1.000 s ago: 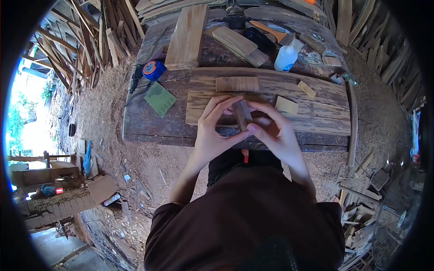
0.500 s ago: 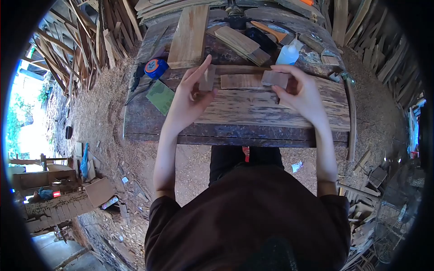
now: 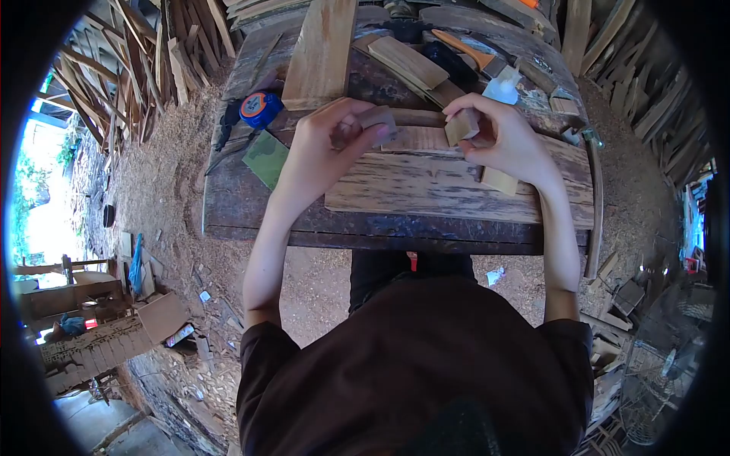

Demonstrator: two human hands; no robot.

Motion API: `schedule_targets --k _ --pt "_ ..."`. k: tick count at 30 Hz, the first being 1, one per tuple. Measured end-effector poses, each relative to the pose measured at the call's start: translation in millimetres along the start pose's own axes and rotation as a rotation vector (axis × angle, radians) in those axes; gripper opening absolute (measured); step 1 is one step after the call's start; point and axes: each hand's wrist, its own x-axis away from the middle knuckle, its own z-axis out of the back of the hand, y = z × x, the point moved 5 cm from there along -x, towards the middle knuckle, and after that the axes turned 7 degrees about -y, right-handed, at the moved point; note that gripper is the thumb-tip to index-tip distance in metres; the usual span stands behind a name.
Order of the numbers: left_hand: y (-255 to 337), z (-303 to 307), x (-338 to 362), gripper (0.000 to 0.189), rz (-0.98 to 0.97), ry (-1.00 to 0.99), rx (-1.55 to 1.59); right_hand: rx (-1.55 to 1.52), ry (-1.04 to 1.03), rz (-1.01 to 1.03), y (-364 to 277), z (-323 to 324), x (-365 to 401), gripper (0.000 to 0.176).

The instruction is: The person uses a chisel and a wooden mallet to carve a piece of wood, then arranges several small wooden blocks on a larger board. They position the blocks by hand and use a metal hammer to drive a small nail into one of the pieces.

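Note:
My left hand is closed on a small wooden block, its thumb pressed along the near side. Opposite it, my right hand pinches another small wooden block between thumb and fingers. Both blocks are held above a wide, dark-streaked board that lies along the front of the workbench. Behind and between the hands is a narrow wood strip on that board. A pale wood piece lies below my right hand.
A blue tape measure and a green sheet lie at the bench's left. Toward the back are an upright-looking plank, stacked wood pieces, a paintbrush and a white bottle. Wood scraps lean on both sides.
Both hands have turned the blocks to new angles. My left fingers have curled over their block, and more of the pale wood piece shows beneath my right hand. The view has shifted slightly.

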Motion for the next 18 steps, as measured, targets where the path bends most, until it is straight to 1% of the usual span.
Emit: schedule_targets --k 2,6,8,9,11,12,14,15,17,18 --pt "0 -5 -7 0.031 -0.098 0.0 -0.007 0.005 -0.037 -0.059 -1 -1 -1 0.04" --pt "2 -10 -16 0.034 -0.063 -0.007 0.071 0.022 -0.035 -0.052 3 1 1 0.042" --pt "-6 -12 -18 0.039 -0.077 -0.023 0.104 -0.093 -0.043 -0.06 3 0 1 0.044" --pt "-7 -11 -19 0.039 -0.075 -0.027 0.106 -0.095 -0.044 -0.064 5 -1 1 0.044" --pt "-8 -12 -19 0.048 -0.031 -0.092 0.075 -0.043 0.0 0.043 2 -1 1 0.043" --pt "-6 -13 -19 0.048 -0.027 -0.093 0.076 -0.046 -0.003 0.041 2 -1 1 0.043" --pt "3 -15 -18 0.056 -0.106 -0.11 -0.007 -0.057 0.009 -0.007 3 -2 2 0.043" --pt "2 -16 -18 0.056 -0.104 -0.11 -0.007 -0.06 0.007 -0.007 5 -2 2 0.043" --pt "1 -21 -18 0.064 -0.146 -0.159 -0.05 -0.149 0.079 0.063 6 1 4 0.044" --pt "-1 -22 -18 0.064 -0.146 -0.16 -0.052 -0.15 0.08 0.063 9 3 5 0.044"
